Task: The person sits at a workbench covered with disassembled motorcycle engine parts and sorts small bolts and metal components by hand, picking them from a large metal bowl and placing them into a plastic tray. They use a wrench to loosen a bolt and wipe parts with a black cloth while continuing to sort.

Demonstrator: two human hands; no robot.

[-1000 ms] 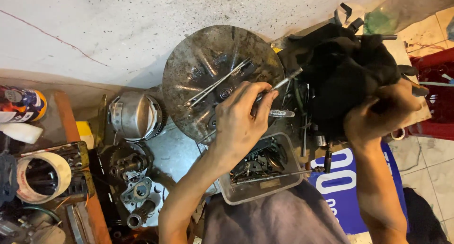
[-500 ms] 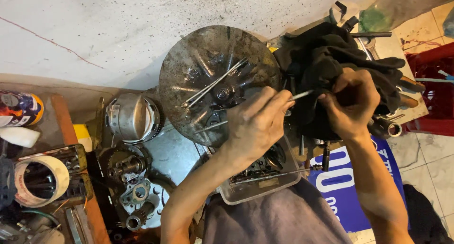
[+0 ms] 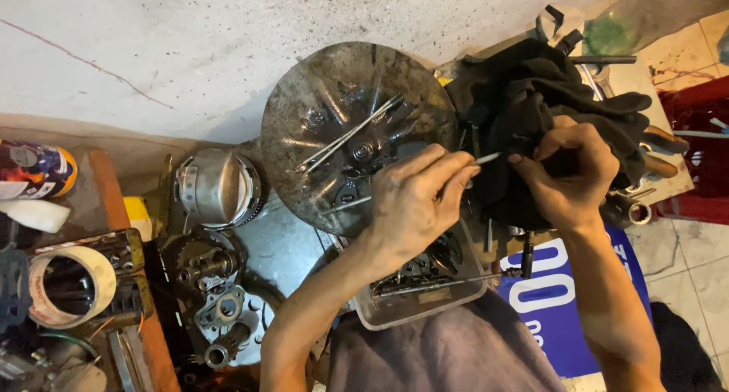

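My left hand (image 3: 414, 202) pinches a thin metal rod (image 3: 487, 158) by one end, in front of a round greasy metal pan (image 3: 319, 111) holding long bolts and small parts. The rod's other end meets a black rag (image 3: 531, 96) at the fingertips of my right hand (image 3: 573, 172), which grips a fold of that rag. The rag lies bunched over tools on a stand at the right.
A clear plastic tray (image 3: 425, 301) of metal parts sits on my lap. At the left lie a metal clutch bell (image 3: 220, 187), engine parts (image 3: 213, 293), a roll of tape (image 3: 64, 286) and a spray can (image 3: 34, 168). A red crate (image 3: 702, 126) stands far right.
My right hand came down from the rag's far side to its front fold. My left hand shifted right, bringing the rod's tip to the rag.
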